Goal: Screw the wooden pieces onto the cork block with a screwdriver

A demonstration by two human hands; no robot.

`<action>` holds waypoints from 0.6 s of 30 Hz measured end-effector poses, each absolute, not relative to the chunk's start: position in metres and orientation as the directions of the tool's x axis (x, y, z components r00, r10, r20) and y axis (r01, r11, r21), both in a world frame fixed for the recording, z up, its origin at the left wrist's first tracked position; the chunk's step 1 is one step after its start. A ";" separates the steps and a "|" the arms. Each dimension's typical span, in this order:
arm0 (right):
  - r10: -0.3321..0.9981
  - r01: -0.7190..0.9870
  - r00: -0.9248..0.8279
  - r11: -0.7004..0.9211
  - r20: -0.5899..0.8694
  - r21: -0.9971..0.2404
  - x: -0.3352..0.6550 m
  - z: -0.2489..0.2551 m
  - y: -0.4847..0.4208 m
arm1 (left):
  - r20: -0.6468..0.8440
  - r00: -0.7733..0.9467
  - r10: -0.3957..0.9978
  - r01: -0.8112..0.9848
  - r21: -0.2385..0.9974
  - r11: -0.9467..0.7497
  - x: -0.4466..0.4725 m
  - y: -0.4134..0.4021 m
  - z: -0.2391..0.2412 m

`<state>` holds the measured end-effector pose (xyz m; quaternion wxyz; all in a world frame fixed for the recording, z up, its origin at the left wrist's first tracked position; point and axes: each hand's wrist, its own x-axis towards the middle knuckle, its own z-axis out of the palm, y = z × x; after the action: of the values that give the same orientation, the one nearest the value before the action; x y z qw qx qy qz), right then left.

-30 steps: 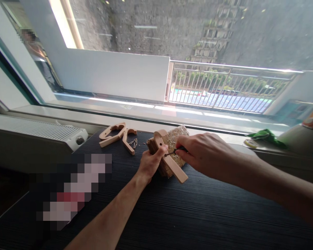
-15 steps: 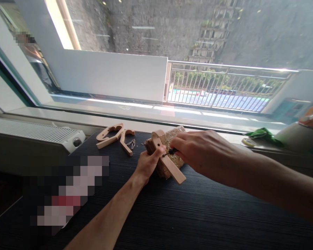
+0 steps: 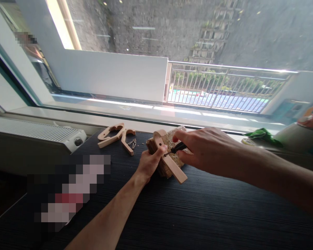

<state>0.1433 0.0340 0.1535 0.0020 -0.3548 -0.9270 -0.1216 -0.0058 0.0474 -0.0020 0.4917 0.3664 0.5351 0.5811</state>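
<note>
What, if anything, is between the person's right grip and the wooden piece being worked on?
Nothing visible blocks it: only the screwdriver, held in the right grip, spans the gap to the wooden piece. The left grip holds that piece, beside the screwdriver.

The hooked piece (image 3: 175, 169) is smooth, matt wood, like the loose pieces (image 3: 127, 141) near the dull metal screws (image 3: 133, 142), while the block (image 3: 173, 137) looks rough, its broad face glinting as if under clear film. The screwdriver (image 3: 177, 148) has a metal shaft and a plastic-looking handle; the bench (image 3: 211, 208) is matt with fine wood grain, the radiator (image 3: 41, 127) smooth painted metal, the railing (image 3: 232, 67) shiny bare metal.
</note>
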 end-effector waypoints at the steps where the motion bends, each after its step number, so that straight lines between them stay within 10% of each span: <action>1: 0.644 0.645 -0.760 0.733 0.087 0.216 0.143 0.155 0.032 | -0.099 -0.244 0.965 -0.179 0.982 0.056 -0.006 0.048 -0.003; 18: 0.720 0.713 -0.693 0.673 0.044 0.197 0.140 0.139 0.038 | -0.113 -0.264 0.958 -0.198 0.978 0.061 -0.004 0.049 -0.003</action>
<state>0.1400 0.0378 0.1395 -0.0185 -0.3916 -0.9145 -0.0997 -0.0042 0.0493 -0.0033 0.4927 0.3541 0.5364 0.5867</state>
